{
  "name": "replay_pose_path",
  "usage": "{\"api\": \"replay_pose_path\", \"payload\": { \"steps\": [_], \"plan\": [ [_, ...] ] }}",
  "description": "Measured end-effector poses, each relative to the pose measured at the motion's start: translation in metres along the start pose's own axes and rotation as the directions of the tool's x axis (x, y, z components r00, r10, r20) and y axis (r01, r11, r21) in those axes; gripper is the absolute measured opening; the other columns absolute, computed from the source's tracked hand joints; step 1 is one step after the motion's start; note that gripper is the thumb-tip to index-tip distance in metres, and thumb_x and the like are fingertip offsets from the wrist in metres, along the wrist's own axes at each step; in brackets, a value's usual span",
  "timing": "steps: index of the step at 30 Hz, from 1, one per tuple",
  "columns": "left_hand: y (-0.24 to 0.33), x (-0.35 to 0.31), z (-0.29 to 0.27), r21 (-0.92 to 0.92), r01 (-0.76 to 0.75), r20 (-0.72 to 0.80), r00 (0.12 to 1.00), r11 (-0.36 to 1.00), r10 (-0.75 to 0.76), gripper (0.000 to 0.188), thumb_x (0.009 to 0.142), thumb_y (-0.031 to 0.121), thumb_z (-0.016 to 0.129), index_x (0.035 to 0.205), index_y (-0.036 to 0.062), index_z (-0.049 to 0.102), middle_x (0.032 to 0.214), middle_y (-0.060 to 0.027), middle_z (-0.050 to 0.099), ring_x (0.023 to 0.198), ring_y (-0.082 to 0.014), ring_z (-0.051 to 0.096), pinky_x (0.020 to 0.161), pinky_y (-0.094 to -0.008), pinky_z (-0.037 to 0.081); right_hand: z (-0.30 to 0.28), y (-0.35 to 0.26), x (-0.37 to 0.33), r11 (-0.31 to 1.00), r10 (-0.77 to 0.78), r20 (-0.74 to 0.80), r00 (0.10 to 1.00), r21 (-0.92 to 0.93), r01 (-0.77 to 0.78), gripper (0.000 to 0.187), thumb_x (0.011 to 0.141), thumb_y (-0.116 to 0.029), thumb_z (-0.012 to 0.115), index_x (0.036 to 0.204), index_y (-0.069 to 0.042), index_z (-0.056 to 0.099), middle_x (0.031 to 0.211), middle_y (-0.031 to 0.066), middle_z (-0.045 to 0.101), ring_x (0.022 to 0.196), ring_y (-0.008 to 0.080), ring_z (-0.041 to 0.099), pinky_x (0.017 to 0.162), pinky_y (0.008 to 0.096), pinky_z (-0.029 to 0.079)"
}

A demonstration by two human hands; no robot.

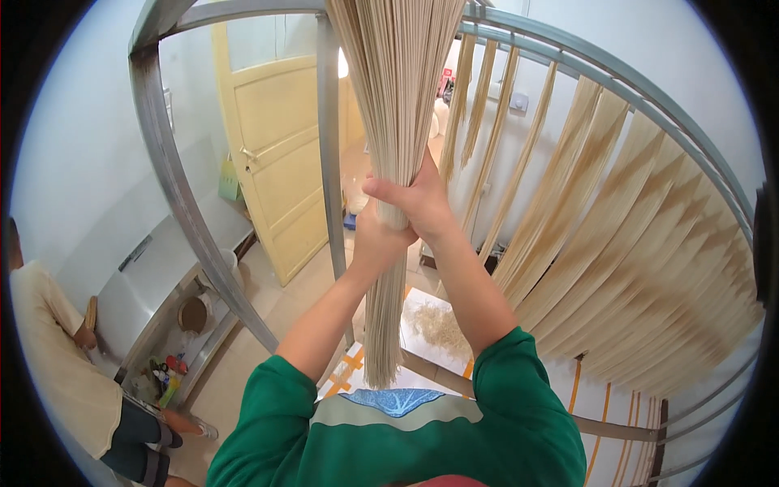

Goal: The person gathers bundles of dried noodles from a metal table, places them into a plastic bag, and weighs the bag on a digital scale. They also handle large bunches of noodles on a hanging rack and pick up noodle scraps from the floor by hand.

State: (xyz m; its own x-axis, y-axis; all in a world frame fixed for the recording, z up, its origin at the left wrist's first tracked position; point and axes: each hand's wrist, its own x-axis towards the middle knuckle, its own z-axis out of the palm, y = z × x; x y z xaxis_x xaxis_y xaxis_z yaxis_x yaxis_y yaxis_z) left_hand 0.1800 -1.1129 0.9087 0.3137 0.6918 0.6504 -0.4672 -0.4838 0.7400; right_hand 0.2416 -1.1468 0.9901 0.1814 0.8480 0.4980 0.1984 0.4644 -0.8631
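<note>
A thick bundle of long, pale dried noodles hangs down in front of me. Both of my hands are wrapped round it at mid-height, squeezing the strands together. My right hand sits slightly higher, its thumb laid across the front of the bundle. Just beneath it, my left hand closes round the same strands, with its fingers partly hidden. Below the hands the loose lower ends reach down close to my chest. The top of the bundle runs out of the picture.
More noodles hang in rows from a metal rack along the right. A rack post stands close on the left, before a yellow door. Noodle scraps lie on white boards below. Another person stands at far left.
</note>
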Motion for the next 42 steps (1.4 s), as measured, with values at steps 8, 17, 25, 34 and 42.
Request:
{"api": "replay_pose_path", "payload": {
  "steps": [8, 17, 25, 34, 42],
  "plan": [
    [0.012, 0.003, -0.007, -0.158, 0.218, 0.293, 0.942, 0.963, -0.165, 0.028, 0.059, 0.003, 0.063, 0.085, 0.0026, 0.052, 0.077, -0.0044, 0.056, 0.072, -0.0160, 0.055, 0.063, -0.0299, 0.044, -0.011, -0.017, -0.004, 0.994, -0.101, -0.035, 0.994, -0.033, 0.099, 0.095, 0.054, -0.021, 0.085, 0.128, -0.002, 0.028, 0.116, 0.0110, 0.048, 0.107, 0.0216, 0.048, 0.092, 0.0335, 0.040],
    [0.013, -0.003, -0.010, -0.236, 0.318, 0.554, 0.820, 0.918, -0.142, 0.024, 0.058, 0.003, 0.066, 0.078, 0.0054, 0.054, 0.069, -0.0017, 0.055, 0.065, -0.0112, 0.054, 0.060, -0.0276, 0.045, -0.003, -0.030, -0.020, 0.962, -0.272, -0.138, 0.952, -0.052, 0.267, 0.095, 0.056, -0.015, 0.084, 0.129, -0.005, 0.024, 0.115, 0.0115, 0.047, 0.104, 0.0212, 0.051, 0.085, 0.0329, 0.045],
    [0.019, -0.013, 0.004, -0.224, 0.438, 0.753, 0.645, 0.871, -0.130, 0.031, 0.057, 0.001, 0.068, 0.084, 0.0057, 0.053, 0.074, -0.0024, 0.055, 0.071, -0.0126, 0.054, 0.065, -0.0285, 0.046, -0.001, -0.037, -0.059, 0.910, -0.363, -0.367, 0.856, -0.336, 0.242, 0.084, 0.060, -0.008, 0.078, 0.125, -0.005, 0.026, 0.108, 0.0105, 0.047, 0.096, 0.0192, 0.053, 0.077, 0.0302, 0.048],
    [-0.009, -0.059, 0.016, -0.265, 0.398, 0.811, 0.585, 0.878, -0.020, 0.037, 0.059, -0.002, 0.068, 0.092, 0.0037, 0.053, 0.077, -0.0033, 0.056, 0.073, -0.0130, 0.055, 0.067, -0.0279, 0.046, 0.001, -0.015, -0.112, 0.902, -0.354, -0.543, 0.761, -0.412, 0.126, 0.081, 0.060, -0.011, 0.080, 0.122, 0.002, 0.030, 0.109, 0.0114, 0.047, 0.097, 0.0183, 0.051, 0.082, 0.0301, 0.043],
    [-0.018, -0.105, -0.009, -0.240, 0.483, 0.727, 0.664, 0.842, -0.174, 0.043, 0.059, 0.002, 0.070, 0.098, 0.0011, 0.052, 0.081, -0.0063, 0.059, 0.078, -0.0143, 0.057, 0.071, -0.0283, 0.046, 0.018, 0.011, -0.142, 0.887, -0.343, -0.481, 0.807, -0.447, 0.111, 0.078, 0.060, -0.010, 0.080, 0.120, 0.002, 0.032, 0.109, 0.0117, 0.047, 0.096, 0.0189, 0.050, 0.082, 0.0296, 0.043]
  ]
}}
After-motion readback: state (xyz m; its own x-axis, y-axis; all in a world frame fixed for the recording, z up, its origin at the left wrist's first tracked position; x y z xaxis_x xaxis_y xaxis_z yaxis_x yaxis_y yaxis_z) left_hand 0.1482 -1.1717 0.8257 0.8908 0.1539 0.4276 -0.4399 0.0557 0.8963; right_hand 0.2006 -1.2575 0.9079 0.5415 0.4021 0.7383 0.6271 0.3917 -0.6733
